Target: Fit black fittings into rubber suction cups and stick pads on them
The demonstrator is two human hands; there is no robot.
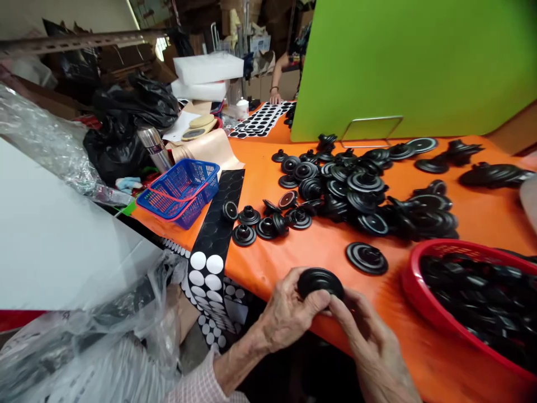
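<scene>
At the table's front edge, my left hand (289, 310) grips a black ridged disc (321, 280) by its rim, thumb on the near side. My right hand (369, 336) meets the same disc with thumb and fingers at its lower right edge; its underside is hidden. Just beyond lies a single similar black disc (366, 258) with a raised centre. Farther back is a heap of such black discs (335, 179), some showing a pale ring. On the right, a red basket (413, 274) holds many small black parts.
A strip of round stickers (205, 274) hangs over the orange table's (260, 268) left edge. Beside it stands a blue basket (184, 193) with a red handle. A green board (403, 67) rises behind the heap. Another person's hand (275, 98) rests at the far end.
</scene>
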